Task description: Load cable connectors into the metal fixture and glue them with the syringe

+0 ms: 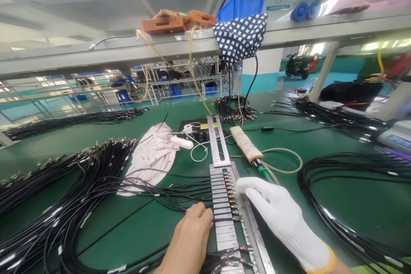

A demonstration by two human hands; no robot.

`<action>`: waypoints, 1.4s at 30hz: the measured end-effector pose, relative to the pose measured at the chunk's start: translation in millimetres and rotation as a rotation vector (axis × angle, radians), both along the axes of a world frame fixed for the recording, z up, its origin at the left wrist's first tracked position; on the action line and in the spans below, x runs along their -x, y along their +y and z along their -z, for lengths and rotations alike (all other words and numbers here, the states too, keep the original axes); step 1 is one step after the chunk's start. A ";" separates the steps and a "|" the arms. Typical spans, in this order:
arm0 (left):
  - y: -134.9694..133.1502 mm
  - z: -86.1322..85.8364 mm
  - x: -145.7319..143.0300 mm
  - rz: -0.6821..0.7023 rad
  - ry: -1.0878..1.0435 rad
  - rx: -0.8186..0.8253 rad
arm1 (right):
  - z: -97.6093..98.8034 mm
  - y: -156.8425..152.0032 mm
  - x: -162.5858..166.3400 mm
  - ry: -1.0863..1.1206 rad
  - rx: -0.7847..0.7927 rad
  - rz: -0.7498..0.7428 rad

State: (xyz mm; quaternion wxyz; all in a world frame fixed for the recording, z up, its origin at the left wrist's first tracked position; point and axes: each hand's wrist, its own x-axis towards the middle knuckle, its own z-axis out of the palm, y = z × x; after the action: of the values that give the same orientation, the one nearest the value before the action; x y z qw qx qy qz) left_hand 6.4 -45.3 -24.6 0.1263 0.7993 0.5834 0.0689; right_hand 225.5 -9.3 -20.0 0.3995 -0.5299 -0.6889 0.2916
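1. The bare left hand, low centre of the frame, rests its fingertips on the left edge of a slotted metal fixture; fingers bent, pressing on a thin black cable where it enters a slot — nothing is closed inside the hand.
2. The right hand, in a white glove, lies flat and open on the fixture's right rail, forefinger stretched towards the row of connector ends.
3. The fixture holds several cables side by side, one to a slot — their metal tips line up down its middle.
4. Left of it, a large bundle of black cables and a white cloth.
5. Upper centre, on the shelf, a blue bin; its contents cannot be seen.
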 end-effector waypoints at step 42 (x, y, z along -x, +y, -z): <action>-4.4 -10.2 -14.6 0.214 0.150 0.033 | 39.5 -31.8 18.6 -0.614 -0.743 -0.289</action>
State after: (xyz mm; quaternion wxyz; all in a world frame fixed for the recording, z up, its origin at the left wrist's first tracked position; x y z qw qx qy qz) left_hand 21.0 -49.6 -14.4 0.1020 0.8579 0.5035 -0.0146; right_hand 206.9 -41.2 -59.5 0.2956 -0.3124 -0.8983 -0.0902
